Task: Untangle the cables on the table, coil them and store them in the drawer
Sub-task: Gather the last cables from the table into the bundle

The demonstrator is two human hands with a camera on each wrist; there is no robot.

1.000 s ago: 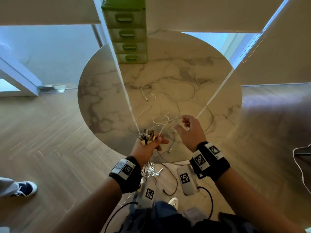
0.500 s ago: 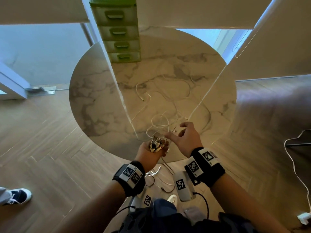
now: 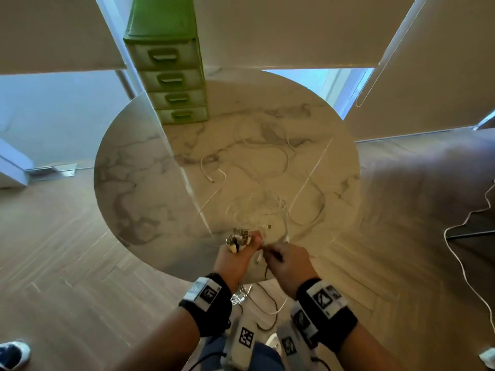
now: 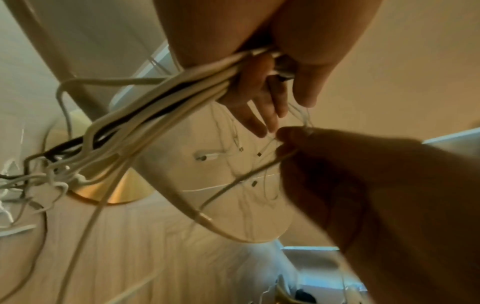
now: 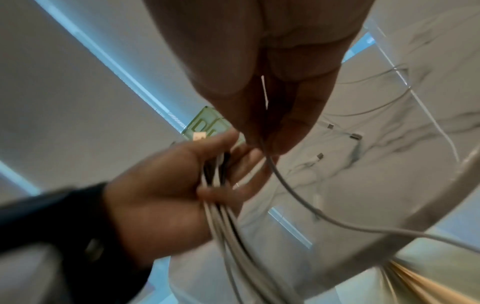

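Note:
Several white cables (image 3: 267, 199) lie tangled on the round marble table (image 3: 139, 183). At its near edge my left hand (image 3: 247, 245) grips a bundle of white and black cables (image 4: 168, 92), with the plug ends (image 3: 238, 239) sticking up from the fist. The bundle (image 5: 221, 205) hangs down below that hand. My right hand (image 3: 267, 254), just to the right and nearly touching, pinches one thin white cable (image 5: 283, 181) between its fingertips (image 4: 291, 133). The green drawer unit (image 3: 171, 76) stands at the table's far edge, all its drawers shut.
The bundle's loose ends (image 3: 241, 295) dangle to the wooden floor beside the table's gold base (image 4: 111, 191). Another white cable (image 3: 466, 236) trails over the floor on the right. A shoe (image 3: 13, 354) shows at the lower left.
Both hands have drawn back to the table's near edge. My right hand, open over the tangle before, has come beside the left and now pinches a cable.

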